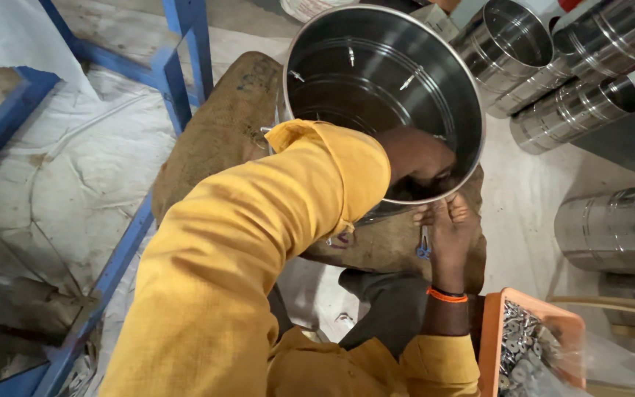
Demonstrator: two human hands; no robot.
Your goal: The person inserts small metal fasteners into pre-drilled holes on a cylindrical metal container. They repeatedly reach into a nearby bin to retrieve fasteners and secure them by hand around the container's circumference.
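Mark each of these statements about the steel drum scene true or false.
1. The left hand reaches inside the large round stainless steel drum. True.
2. The right hand is outside the drum, at its rim. True.
3. The sleeves are green. False: the long sleeve is yellow.
4. The orange plastic tray holds fruit. False: it holds small metal parts.
5. Other steel drums lie on their sides nearby. True.

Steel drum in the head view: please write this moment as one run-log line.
left hand: inside steel drum | right hand: outside at rim, small blue tool beside it | orange bin: metal parts
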